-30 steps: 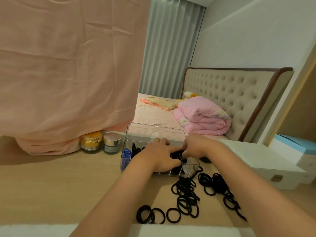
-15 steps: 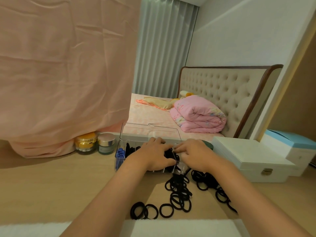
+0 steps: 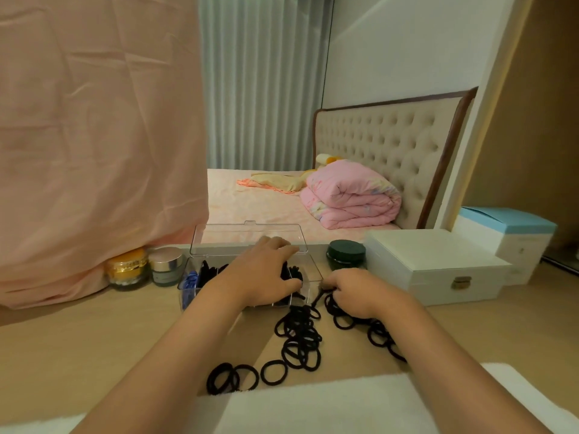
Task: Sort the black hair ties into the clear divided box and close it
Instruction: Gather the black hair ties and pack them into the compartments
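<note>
The clear divided box [image 3: 188,270] stands on the wooden floor with its lid [image 3: 247,238] up. Black hair ties fill some compartments and blue ones [image 3: 190,285] lie at its left end. My left hand [image 3: 266,277] rests palm down over the middle compartments, pressing on the ties there. My right hand [image 3: 357,292] lies just right of the box on the floor, its fingers closed on black hair ties [image 3: 340,319] from the loose heap. More loose black hair ties [image 3: 299,336] spread on the floor in front of the box.
A gold-lidded jar [image 3: 128,267] and a silver-lidded jar [image 3: 166,266] stand left of the box, a dark green jar [image 3: 346,255] right of it. A white case [image 3: 432,267] sits at right. A pink cloth [image 3: 94,151] hangs at left. A white towel [image 3: 329,405] lies nearest me.
My right hand has left the box and dropped onto the loose ties on the floor to its right. My left hand stays over the compartments. The view has shifted.
</note>
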The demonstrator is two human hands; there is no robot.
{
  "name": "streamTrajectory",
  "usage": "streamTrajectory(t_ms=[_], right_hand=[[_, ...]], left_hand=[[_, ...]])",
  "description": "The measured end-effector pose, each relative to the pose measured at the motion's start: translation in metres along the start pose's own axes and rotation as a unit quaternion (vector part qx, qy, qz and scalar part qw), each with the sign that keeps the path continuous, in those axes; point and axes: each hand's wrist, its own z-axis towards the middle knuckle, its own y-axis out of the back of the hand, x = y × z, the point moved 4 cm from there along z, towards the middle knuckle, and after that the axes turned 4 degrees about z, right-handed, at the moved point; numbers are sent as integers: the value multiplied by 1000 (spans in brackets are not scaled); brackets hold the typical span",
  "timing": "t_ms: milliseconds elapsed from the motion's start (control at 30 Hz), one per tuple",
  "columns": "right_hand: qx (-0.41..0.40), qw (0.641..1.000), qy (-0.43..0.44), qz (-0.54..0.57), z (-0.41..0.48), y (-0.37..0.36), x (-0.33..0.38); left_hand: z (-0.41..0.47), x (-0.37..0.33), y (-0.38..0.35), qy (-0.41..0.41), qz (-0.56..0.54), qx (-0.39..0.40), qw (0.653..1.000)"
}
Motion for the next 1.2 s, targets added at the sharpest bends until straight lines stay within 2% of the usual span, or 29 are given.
streamTrajectory(t_ms=[133,233,400,500,667,767,900,1033,1133,1200], right_hand=[[17,999,20,-18,-3,0,3],[29,999,44,-13,-11,6,6],[43,998,45,-16,-20,8,11],[55,996,59,-28,-24,7,19],[80,992,100,13,-34,15,35],[66,988,132,34,-38,24,43],[41,985,149,73,-41,32,46],[55,983,138,108,-39,34,42],[86,987,111,76,-38,29,35],[101,990,86,44,-35,22,31]], left_hand=[[-1,-22,12,-44,-31,-45,998],[-6,-34,11,-41,-78,-2,996],[-21,-44,-7,-46,-11,118,992],[-32,-42,-22,-47,24,147,988],[-44,-31,-19,-14,-7,132,991],[-53,-19,-19,15,-34,144,989],[-58,-12,-23,-2,-25,132,991],[-56,-9,-26,-8,-36,92,995],[-57,-8,-25,-20,-47,55,997],[-58,-10,-19,-25,-91,36,995]])
